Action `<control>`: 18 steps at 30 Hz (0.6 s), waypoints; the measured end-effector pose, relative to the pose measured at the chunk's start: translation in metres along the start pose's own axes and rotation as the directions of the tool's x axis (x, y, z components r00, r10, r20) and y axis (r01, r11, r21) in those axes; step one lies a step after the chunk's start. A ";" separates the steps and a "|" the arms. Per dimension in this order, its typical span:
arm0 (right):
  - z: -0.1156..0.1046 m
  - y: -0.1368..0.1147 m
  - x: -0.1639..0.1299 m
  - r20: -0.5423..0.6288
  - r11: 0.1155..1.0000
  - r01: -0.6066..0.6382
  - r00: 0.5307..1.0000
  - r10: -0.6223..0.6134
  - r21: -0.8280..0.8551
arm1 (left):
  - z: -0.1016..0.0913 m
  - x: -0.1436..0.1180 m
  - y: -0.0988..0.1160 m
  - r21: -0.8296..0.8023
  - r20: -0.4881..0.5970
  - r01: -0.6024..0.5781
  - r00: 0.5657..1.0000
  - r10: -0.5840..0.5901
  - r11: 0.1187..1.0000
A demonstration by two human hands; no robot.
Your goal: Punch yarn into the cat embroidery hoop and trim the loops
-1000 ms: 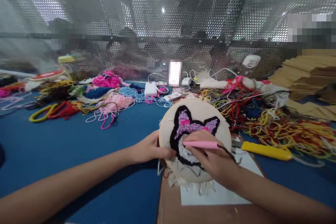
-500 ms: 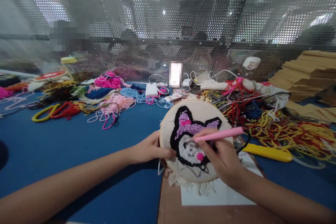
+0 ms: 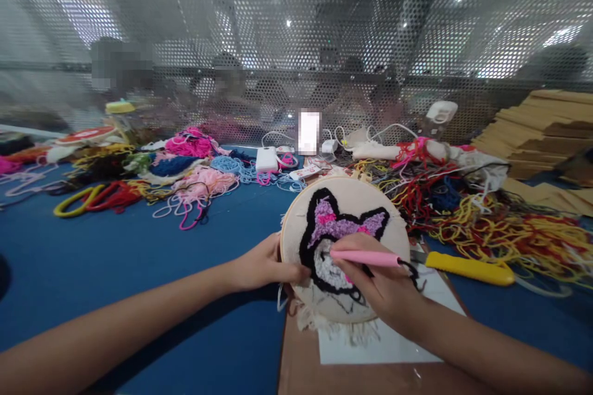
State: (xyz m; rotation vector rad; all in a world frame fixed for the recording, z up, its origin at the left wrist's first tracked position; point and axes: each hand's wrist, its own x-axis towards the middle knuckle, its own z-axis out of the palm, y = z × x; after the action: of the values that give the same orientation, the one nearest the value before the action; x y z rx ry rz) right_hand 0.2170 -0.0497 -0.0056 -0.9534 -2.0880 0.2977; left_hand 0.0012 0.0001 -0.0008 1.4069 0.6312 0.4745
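Note:
My left hand (image 3: 273, 264) grips the left rim of a round embroidery hoop (image 3: 296, 210), its thumb lying on the front of the cloth. Stretched in the hoop is cream fabric with looped yarn work (image 3: 345, 228): a black outline around purple, pink and white patches, shaped like an eared head. My right hand (image 3: 386, 278) is closed around a pink punch needle (image 3: 365, 257), whose tip end points at the white patch. Dark yarn (image 3: 412, 274) hangs from the tool's back end. The needle's metal tip is mostly hidden against the work.
A yellow utility knife (image 3: 470, 267) lies right of the hoop, over white paper (image 3: 380, 349) and a brown board (image 3: 301, 370). Tangled yarn (image 3: 519, 228) heaps up at right. Yellow-handled scissors (image 3: 78, 200) lie at left. Behind stand a lit phone (image 3: 309, 133) and a perforated metal screen (image 3: 259, 31).
The punch needle has tilted, its back end swinging lower and to the left, and its metal shaft shows less. My right hand moved slightly left. My left hand keeps its hold.

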 end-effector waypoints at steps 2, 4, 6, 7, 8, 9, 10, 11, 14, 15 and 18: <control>0.000 -0.001 0.003 0.039 1.000 0.006 0.999 -0.006 -0.017 | 0.000 0.000 0.000 0.007 0.003 0.000 1.000 0.000 1.000; 0.001 -0.002 0.005 0.070 1.000 0.000 0.998 0.001 -0.021 | 0.000 0.000 0.000 0.000 0.009 0.000 1.000 0.000 1.000; 0.000 -0.002 0.005 0.070 1.000 -0.020 0.997 0.020 0.004 | 0.001 0.000 0.001 -0.026 0.004 0.000 1.000 0.000 1.000; 0.000 -0.002 0.005 0.054 0.998 -0.048 0.998 0.046 0.032 | 0.001 0.001 0.002 -0.041 0.000 -0.001 1.000 0.001 0.999; 0.000 -0.002 0.005 0.038 0.994 -0.086 0.996 0.084 0.065 | 0.002 0.001 0.002 -0.053 -0.004 -0.001 1.000 0.000 0.999; -0.001 -0.002 0.004 0.026 0.987 -0.129 0.992 0.127 0.101 | 0.002 0.001 0.002 -0.061 -0.007 0.000 1.000 0.000 0.998; -0.002 -0.003 0.003 0.018 0.976 -0.171 0.985 0.170 0.138 | 0.001 0.001 0.002 -0.065 -0.008 0.001 1.000 -0.002 0.998; -0.002 -0.003 0.002 0.015 0.963 -0.203 0.979 0.203 0.176 | 0.001 0.001 0.002 -0.065 -0.007 0.004 1.000 -0.004 0.998; -0.004 -0.004 0.001 0.030 0.937 -0.243 0.969 0.243 0.251 | 0.000 0.001 0.001 -0.063 -0.008 0.009 1.000 -0.009 0.998; -0.004 -0.005 0.001 0.024 0.936 -0.239 0.970 0.241 0.260 | 0.000 0.001 0.000 -0.064 -0.008 0.010 1.000 -0.010 0.998; -0.005 -0.004 0.001 -0.033 0.945 -0.208 0.974 0.224 0.252 | 0.001 0.001 0.001 -0.069 -0.016 0.010 1.000 -0.011 0.998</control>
State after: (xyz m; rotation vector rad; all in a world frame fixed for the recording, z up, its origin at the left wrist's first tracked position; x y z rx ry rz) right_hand 0.2181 -0.0516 0.0000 -1.0261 -1.8400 0.6194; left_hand 0.0023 0.0003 -0.0003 1.3346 0.6297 0.4953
